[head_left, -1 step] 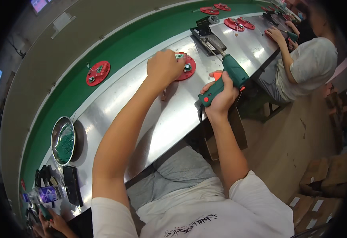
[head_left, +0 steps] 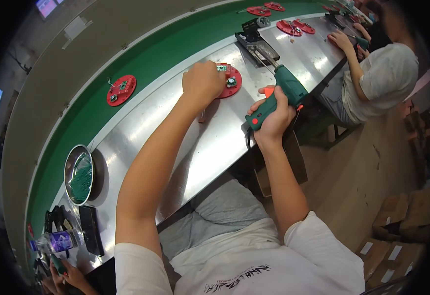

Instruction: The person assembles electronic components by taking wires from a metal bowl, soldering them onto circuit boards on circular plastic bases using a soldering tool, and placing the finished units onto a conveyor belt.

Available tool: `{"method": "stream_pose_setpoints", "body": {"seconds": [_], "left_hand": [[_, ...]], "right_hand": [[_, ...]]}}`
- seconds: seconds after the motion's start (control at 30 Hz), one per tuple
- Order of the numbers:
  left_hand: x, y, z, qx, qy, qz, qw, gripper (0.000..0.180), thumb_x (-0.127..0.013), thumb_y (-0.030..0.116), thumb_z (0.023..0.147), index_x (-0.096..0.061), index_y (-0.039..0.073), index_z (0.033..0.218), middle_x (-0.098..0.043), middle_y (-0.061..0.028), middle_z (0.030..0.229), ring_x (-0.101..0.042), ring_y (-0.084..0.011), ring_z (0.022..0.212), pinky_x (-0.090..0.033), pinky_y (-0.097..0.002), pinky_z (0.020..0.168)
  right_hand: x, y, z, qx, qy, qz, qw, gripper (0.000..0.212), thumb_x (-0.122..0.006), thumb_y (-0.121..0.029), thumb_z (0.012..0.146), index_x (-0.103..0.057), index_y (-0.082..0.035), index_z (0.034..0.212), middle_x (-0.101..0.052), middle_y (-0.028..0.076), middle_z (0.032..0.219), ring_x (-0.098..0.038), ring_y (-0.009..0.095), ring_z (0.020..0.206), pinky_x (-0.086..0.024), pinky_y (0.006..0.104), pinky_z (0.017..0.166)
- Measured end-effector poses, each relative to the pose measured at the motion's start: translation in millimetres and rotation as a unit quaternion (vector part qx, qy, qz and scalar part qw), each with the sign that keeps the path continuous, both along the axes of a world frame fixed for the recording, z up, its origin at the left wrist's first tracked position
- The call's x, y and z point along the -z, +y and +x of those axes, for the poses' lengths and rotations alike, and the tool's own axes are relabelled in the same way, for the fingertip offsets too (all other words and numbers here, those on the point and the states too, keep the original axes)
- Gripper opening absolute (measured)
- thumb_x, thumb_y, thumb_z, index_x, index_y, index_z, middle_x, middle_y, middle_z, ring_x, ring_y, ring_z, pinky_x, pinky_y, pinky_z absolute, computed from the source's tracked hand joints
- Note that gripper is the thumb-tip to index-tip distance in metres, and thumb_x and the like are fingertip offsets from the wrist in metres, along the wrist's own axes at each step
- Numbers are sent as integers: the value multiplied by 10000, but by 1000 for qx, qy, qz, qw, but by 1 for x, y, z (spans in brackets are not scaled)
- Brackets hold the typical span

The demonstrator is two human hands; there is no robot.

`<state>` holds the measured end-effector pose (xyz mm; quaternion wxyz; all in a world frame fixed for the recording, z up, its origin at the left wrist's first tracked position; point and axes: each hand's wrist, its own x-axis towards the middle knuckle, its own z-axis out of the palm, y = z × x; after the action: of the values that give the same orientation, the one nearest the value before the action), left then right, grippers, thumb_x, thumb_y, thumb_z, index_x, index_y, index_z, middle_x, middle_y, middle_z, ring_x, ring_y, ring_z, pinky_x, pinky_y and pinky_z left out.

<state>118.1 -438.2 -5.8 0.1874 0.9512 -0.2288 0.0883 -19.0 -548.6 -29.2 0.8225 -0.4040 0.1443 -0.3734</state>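
Note:
My right hand is wrapped round the grip of a green soldering gun with an orange trigger. Its metal tip points up and left, over a black tray-like stand. My left hand is closed at the left edge of a round red plate on the metal bench. Small green circuit boards and a round metal part sit on that plate. The back of the hand hides most of its fingers, so what they pinch cannot be made out. A thin wire end shows below the hand.
Another red plate with a board lies on the green strip. At left are a metal bowl of green pieces, a black box and a purple-labelled bottle. Co-workers sit at both ends. Cardboard boxes stand on the floor.

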Motion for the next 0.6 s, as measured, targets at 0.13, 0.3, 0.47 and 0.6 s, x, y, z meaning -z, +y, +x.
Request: {"method": "stream_pose_setpoints", "body": {"seconds": [0.13, 0.3, 0.47, 0.6], "left_hand": [[20, 41, 12, 10, -19, -49, 999, 277, -632, 263, 912, -739, 23, 998, -700, -223, 803, -696, -375, 768, -531, -462, 691], [29, 116, -7, 210, 48, -174, 961, 253, -668, 254, 877, -701, 4, 894, -658, -238, 800, -633, -399, 713, -492, -454, 664], [12, 198, -71, 206, 50, -90, 973, 270, -616, 275, 947, -672, 66, 787, -604, -140, 731, -545, -332, 748, -425, -442, 702], [14, 254, -112, 143, 29, -48, 988, 287, -554, 243, 973, -652, 61, 776, -615, -111, 742, -549, -319, 801, -426, -435, 770]], "right_hand": [[-3, 12, 8, -5, 7, 10, 1000, 279, -583, -253, 940, -590, 26, 918, -630, 126, 826, -588, 208, 469, -468, 343, 435], [-1, 4, -3, 0, 79, -7, 997, 339, -561, -331, 952, -651, -19, 855, -564, 90, 529, -555, 188, 445, -441, 311, 444], [11, -4, -7, -86, 79, -5, 993, 387, -512, -384, 979, -623, -14, 952, -526, 70, 554, -515, 179, 469, -449, 320, 456], [-3, 5, -7, -123, 91, -105, 983, 389, -440, -352, 1019, -604, -2, 977, -584, 73, 728, -494, 132, 478, -439, 290, 443]]}}
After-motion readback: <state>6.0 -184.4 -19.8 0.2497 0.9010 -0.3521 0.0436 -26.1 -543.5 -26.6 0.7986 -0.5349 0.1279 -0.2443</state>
